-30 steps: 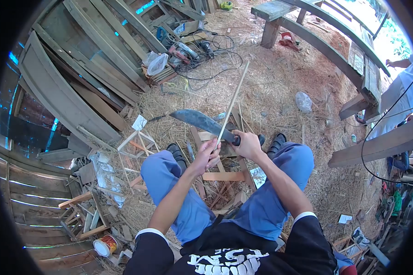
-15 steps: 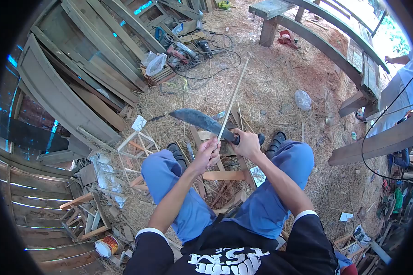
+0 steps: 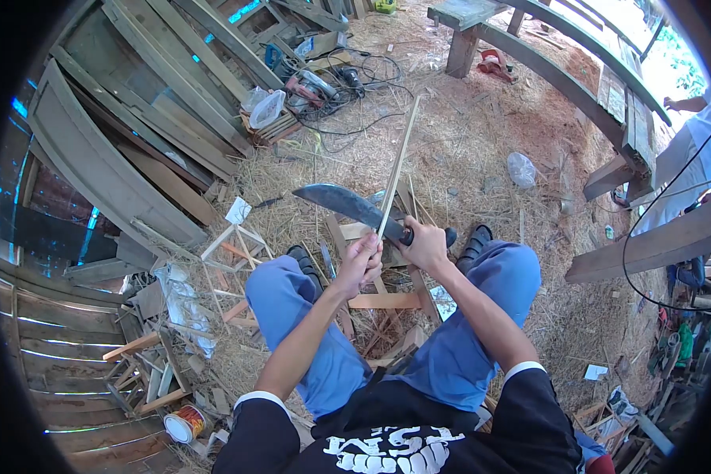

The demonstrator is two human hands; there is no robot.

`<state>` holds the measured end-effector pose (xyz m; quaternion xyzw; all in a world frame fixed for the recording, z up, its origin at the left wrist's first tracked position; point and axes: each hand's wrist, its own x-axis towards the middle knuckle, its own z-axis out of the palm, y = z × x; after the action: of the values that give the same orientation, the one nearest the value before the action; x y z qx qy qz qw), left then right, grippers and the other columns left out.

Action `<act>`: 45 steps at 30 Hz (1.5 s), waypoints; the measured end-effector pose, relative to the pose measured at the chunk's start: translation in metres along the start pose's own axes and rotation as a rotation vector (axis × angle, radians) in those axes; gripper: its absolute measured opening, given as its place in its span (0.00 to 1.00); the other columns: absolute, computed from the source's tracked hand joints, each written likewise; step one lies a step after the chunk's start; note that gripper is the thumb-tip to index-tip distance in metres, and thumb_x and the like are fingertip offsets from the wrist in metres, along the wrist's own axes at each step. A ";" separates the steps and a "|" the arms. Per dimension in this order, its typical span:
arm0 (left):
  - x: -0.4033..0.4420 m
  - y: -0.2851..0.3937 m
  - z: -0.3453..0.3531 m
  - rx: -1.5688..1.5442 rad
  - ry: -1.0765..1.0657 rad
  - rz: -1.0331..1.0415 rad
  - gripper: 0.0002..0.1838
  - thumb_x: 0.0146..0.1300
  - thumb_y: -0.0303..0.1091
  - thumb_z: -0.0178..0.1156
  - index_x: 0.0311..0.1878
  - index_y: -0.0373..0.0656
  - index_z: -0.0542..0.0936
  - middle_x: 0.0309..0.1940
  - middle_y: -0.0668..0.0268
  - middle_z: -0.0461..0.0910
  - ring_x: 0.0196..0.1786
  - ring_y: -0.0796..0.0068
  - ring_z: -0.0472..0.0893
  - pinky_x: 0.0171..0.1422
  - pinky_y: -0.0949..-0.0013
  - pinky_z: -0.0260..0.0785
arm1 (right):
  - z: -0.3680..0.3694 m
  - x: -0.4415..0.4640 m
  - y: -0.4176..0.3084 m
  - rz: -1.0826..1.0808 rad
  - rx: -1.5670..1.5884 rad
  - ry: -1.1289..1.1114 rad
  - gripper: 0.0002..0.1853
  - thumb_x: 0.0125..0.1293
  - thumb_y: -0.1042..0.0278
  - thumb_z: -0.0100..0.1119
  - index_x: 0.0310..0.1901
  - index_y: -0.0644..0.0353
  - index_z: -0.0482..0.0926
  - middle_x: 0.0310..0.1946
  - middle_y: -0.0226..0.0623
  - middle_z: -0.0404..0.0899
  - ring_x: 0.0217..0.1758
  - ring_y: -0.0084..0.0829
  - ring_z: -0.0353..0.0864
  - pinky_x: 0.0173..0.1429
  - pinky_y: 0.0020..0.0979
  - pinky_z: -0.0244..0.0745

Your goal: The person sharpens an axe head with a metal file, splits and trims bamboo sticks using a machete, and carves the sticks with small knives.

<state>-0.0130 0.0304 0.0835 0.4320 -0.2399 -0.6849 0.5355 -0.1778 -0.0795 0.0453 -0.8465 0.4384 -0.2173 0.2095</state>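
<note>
My left hand (image 3: 361, 261) is closed around the lower end of a thin wooden strip (image 3: 401, 158), which points up and away from me. My right hand (image 3: 424, 244) grips the dark handle of a machete (image 3: 340, 203). Its broad, curved blade points to the left and crosses the strip just above my left hand. Both hands are close together in front of my knees. Below them, a small wooden frame (image 3: 387, 301) with a pale crosspiece lies between my feet, partly hidden by my hands and legs.
Shavings cover the ground. Power tools (image 3: 312, 88) with tangled cords lie beyond on the left, near leaning boards (image 3: 110, 158). A wooden bench (image 3: 545, 75) stands at the upper right, where another person (image 3: 691, 150) is partly visible. A paint bucket (image 3: 184, 424) sits at lower left.
The strip's far end has swung slightly to the left. My left hand has shifted a little to the right, while the machete has barely moved.
</note>
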 end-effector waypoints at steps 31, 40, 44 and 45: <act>0.008 -0.006 0.004 -0.070 -0.059 -0.119 0.21 0.80 0.54 0.42 0.35 0.49 0.64 0.13 0.78 0.54 0.08 0.86 0.54 0.12 0.77 0.43 | -0.036 0.000 0.011 -0.234 -0.155 0.030 0.17 0.58 0.50 0.69 0.39 0.53 0.77 0.31 0.33 0.80 0.28 0.42 0.84 0.30 0.41 0.78; 0.003 -0.011 0.001 0.037 -0.130 -0.172 0.23 0.80 0.57 0.40 0.36 0.48 0.64 0.14 0.77 0.55 0.08 0.85 0.55 0.12 0.77 0.44 | -0.038 -0.013 0.031 -0.312 -0.143 0.077 0.18 0.58 0.49 0.69 0.36 0.54 0.75 0.30 0.34 0.79 0.28 0.39 0.84 0.28 0.39 0.75; 0.000 -0.009 0.005 0.124 -0.088 -0.174 0.24 0.79 0.58 0.40 0.36 0.47 0.64 0.14 0.77 0.55 0.09 0.85 0.55 0.12 0.77 0.45 | -0.040 -0.016 0.030 -0.309 -0.170 0.073 0.17 0.57 0.52 0.69 0.36 0.54 0.74 0.30 0.34 0.78 0.29 0.38 0.85 0.28 0.39 0.76; -0.002 -0.008 0.006 0.156 -0.069 -0.173 0.25 0.79 0.59 0.41 0.36 0.47 0.64 0.14 0.77 0.55 0.09 0.85 0.55 0.13 0.76 0.45 | -0.040 -0.016 0.029 -0.307 -0.180 0.071 0.17 0.57 0.52 0.69 0.37 0.54 0.74 0.30 0.34 0.78 0.30 0.38 0.85 0.28 0.39 0.76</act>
<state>-0.0227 0.0337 0.0808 0.4677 -0.2724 -0.7222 0.4306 -0.2274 -0.0878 0.0586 -0.9107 0.3288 -0.2364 0.0815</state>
